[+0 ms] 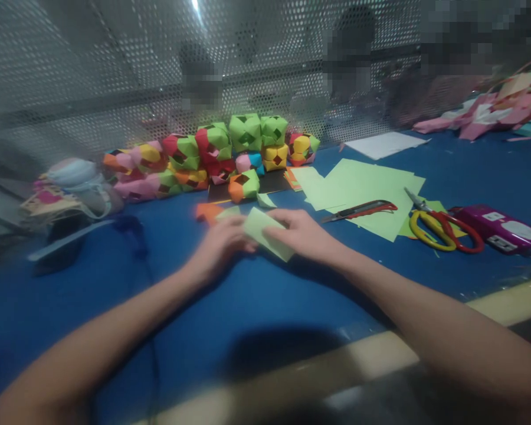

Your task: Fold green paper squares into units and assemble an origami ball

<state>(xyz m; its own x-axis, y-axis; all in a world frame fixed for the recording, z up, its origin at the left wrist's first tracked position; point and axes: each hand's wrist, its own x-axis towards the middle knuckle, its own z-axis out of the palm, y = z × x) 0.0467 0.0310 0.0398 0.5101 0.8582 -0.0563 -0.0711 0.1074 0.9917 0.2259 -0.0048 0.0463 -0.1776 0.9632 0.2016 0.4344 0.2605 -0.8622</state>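
Observation:
A small pale green paper piece (268,233) is pinched between the thumb and fingers of my right hand (298,233), above the blue table. My left hand (225,239) touches or nearly touches its left edge, with fingers curled; blur hides whether it grips anything. Just behind my left hand lie an orange paper piece (207,212) and another green piece (228,212). A small folded green piece (266,200) rests beyond the paper in my right hand. Near it stands an orange and green paper cube (244,186).
Colourful paper cubes (215,141) are stacked along a perforated metal screen (265,59). Green sheets (363,186), a red cutter (363,209), scissors (442,227) and a purple box (500,227) lie right. A mask (73,174) and a phone-like dark object (62,242) are left.

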